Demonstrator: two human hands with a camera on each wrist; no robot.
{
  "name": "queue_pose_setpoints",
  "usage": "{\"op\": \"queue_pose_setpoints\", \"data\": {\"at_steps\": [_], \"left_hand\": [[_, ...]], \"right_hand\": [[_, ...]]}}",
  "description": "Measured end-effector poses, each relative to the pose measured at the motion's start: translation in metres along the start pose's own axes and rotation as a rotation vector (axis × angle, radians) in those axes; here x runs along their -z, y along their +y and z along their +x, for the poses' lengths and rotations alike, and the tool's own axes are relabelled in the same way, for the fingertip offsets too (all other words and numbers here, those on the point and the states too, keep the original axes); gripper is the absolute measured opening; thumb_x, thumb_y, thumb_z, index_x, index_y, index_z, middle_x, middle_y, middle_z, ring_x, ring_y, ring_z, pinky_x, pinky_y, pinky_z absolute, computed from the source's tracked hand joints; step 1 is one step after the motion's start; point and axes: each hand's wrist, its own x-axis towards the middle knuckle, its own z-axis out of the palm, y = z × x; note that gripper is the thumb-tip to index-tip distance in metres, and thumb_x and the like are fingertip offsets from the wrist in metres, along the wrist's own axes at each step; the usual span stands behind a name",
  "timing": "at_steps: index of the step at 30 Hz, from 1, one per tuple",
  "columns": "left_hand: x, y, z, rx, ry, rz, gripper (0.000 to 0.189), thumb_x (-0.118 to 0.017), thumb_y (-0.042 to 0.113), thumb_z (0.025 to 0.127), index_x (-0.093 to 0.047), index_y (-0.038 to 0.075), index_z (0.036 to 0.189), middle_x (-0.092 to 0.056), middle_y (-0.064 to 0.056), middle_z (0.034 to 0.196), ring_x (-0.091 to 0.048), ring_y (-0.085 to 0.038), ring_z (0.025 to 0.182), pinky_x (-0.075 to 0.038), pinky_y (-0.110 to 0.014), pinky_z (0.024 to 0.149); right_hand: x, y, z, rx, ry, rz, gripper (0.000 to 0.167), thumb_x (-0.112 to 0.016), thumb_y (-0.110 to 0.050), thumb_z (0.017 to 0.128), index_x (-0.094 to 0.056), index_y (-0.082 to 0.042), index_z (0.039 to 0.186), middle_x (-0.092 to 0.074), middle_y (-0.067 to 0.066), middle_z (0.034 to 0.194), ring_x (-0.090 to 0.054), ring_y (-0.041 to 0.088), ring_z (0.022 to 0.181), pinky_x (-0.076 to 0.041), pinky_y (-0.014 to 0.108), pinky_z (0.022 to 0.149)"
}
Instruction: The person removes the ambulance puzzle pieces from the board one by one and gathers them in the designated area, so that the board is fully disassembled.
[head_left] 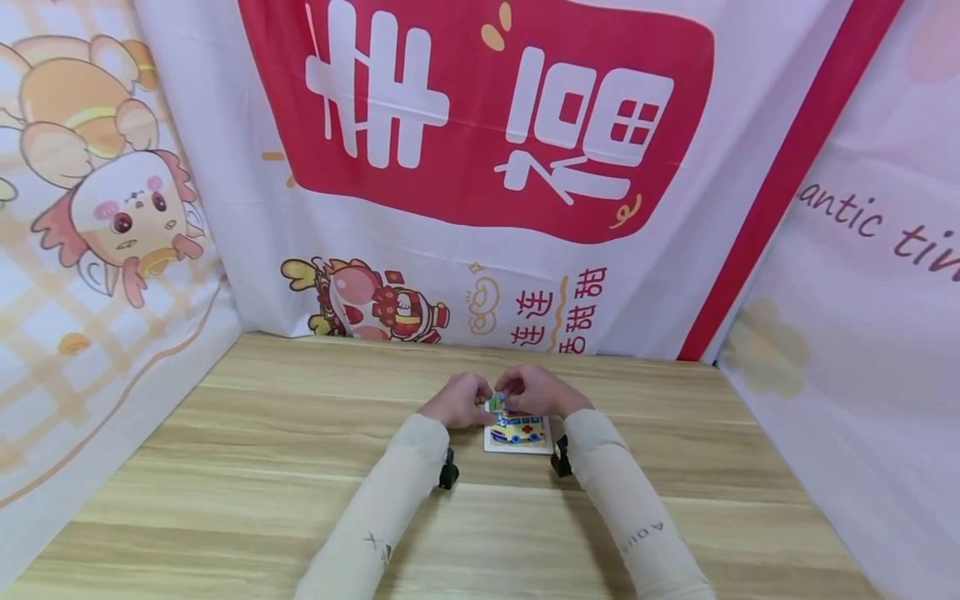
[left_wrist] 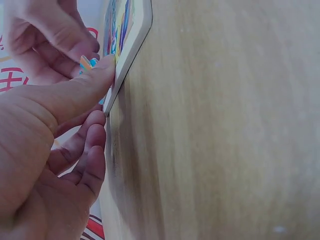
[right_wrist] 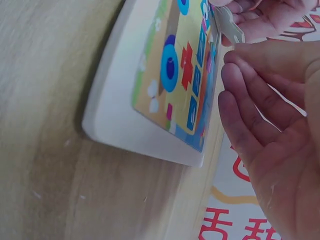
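A small puzzle board (head_left: 517, 447), pale-rimmed with a yellow ambulance picture, lies flat on the table. Over its far left part, a small colourful puzzle piece (head_left: 497, 404) shows between the two hands. My left hand (head_left: 459, 402) pinches the piece, its thumb overlapping the board's edge in the left wrist view. From the other side my right hand (head_left: 542, 392) has thumb and index fingertips drawn together right at the piece. In the right wrist view the pale, notched edge of the piece (right_wrist: 230, 25) stands tilted above the picture, and the left fingers partly hide it.
The wood-grain table (head_left: 300, 467) reaches back to a hanging cloth (head_left: 480, 250) printed with red shapes and characters. More printed cloth stands along the left and right sides. Black wrist cameras (head_left: 447, 471) sit under both cuffs, close to the tabletop.
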Motion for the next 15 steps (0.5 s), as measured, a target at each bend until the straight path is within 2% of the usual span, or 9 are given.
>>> {"op": "queue_pose_setpoints", "data": {"at_steps": [7,12,15], "left_hand": [[0.0001,0.0011,0.0019,0.004,-0.007,0.000,0.036,-0.088,0.017,0.086,-0.073,0.003,0.115,-0.072,-0.008,0.108,-0.065,-0.022,0.101,-0.056,-0.041,0.097],[0.0007,0.0027,-0.0003,0.005,-0.009,-0.016,0.031,-0.088,0.015,0.086,-0.073,0.004,0.111,-0.071,-0.006,0.104,-0.063,-0.021,0.097,-0.055,-0.040,0.094],[0.0002,0.0028,-0.0016,0.007,-0.014,-0.024,0.031,-0.088,0.015,0.087,-0.073,0.004,0.112,-0.071,-0.007,0.105,-0.062,-0.021,0.096,-0.055,-0.040,0.094]], "right_hand": [[-0.0004,0.0001,-0.0016,-0.002,0.054,-0.004,0.014,-0.070,-0.019,0.103,-0.079,-0.014,0.112,-0.078,-0.002,0.107,-0.067,0.012,0.097,-0.057,0.039,0.095],[-0.0040,-0.0049,-0.0013,-0.004,0.094,-0.014,0.009,-0.072,-0.015,0.101,-0.080,-0.013,0.104,-0.079,-0.001,0.100,-0.067,0.010,0.091,-0.057,0.037,0.093],[-0.0040,-0.0053,-0.0040,-0.032,0.118,0.025,0.008,-0.072,-0.013,0.100,-0.079,-0.013,0.103,-0.078,0.000,0.100,-0.067,0.011,0.092,-0.057,0.037,0.093]]}}
